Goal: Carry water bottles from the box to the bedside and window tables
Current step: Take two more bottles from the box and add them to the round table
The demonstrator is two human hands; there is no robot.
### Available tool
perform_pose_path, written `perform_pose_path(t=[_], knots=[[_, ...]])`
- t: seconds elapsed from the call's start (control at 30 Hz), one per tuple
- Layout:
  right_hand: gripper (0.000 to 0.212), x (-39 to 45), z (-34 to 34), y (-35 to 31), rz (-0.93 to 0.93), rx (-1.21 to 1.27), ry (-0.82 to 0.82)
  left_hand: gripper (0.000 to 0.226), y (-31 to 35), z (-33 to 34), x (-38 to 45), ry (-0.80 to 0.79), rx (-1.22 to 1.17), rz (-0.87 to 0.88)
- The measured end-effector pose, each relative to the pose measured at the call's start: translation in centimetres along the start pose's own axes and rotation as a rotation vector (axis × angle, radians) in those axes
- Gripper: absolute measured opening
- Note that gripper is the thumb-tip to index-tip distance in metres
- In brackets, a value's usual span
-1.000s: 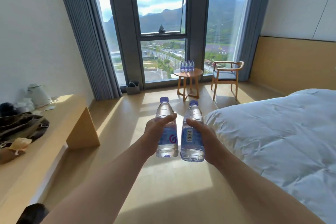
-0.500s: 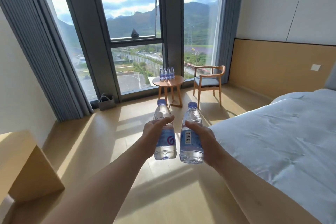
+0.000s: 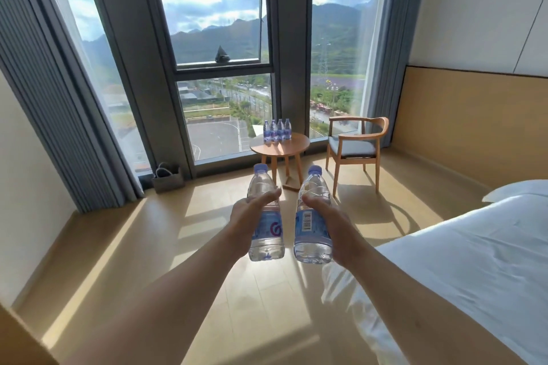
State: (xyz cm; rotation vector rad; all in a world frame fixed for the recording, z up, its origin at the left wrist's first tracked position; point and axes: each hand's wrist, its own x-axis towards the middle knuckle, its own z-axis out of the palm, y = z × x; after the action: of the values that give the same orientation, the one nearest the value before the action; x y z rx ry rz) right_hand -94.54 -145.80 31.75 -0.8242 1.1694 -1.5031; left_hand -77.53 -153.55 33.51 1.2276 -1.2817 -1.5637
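My left hand [image 3: 247, 221] grips a clear water bottle [image 3: 268, 241] with a blue label and blue cap, held upright in front of me. My right hand [image 3: 333, 227] grips a second bottle [image 3: 311, 241] of the same kind, barcode facing me, close beside the first. Both arms reach forward over the wooden floor. Ahead, by the window, stands a small round wooden table [image 3: 281, 149] with several water bottles [image 3: 277, 129] in a row near its far edge. The box and the bedside table are out of view.
A wooden armchair [image 3: 355, 149] with a grey seat stands right of the round table. The white bed [image 3: 468, 261] fills the right side, its corner close to my right arm. A small grey bag [image 3: 167, 179] sits by the left curtain [image 3: 59, 115]. Open floor lies ahead.
The view has moved forward and turned right: the left counter has dropped out of sight, and the round table and chair are nearer. Both hands still hold their bottles the same way.
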Motion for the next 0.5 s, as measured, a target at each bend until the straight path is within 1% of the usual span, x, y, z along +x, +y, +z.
perform_pose_path(t=[0.07,0.2,0.43,0.5], knots=[[0.035,4.5,-0.9,-2.1,-0.002,-0.003,-0.001,0.050,1.8,1.2,4.1,0.016,-0.015,0.000],[0.045,12.4,-2.2,-4.4,-0.018,-0.006,-0.030,0.054,4.2,3.2,11.5,0.013,-0.003,-0.002],[0.051,26.1,-4.0,-3.3,-0.002,-0.018,-0.031,0.057,5.0,5.1,25.6,-0.025,0.030,0.002],[0.057,31.0,-4.4,-2.9,-0.006,-0.014,-0.025,0.056,5.2,5.3,30.7,-0.044,0.029,0.005]])
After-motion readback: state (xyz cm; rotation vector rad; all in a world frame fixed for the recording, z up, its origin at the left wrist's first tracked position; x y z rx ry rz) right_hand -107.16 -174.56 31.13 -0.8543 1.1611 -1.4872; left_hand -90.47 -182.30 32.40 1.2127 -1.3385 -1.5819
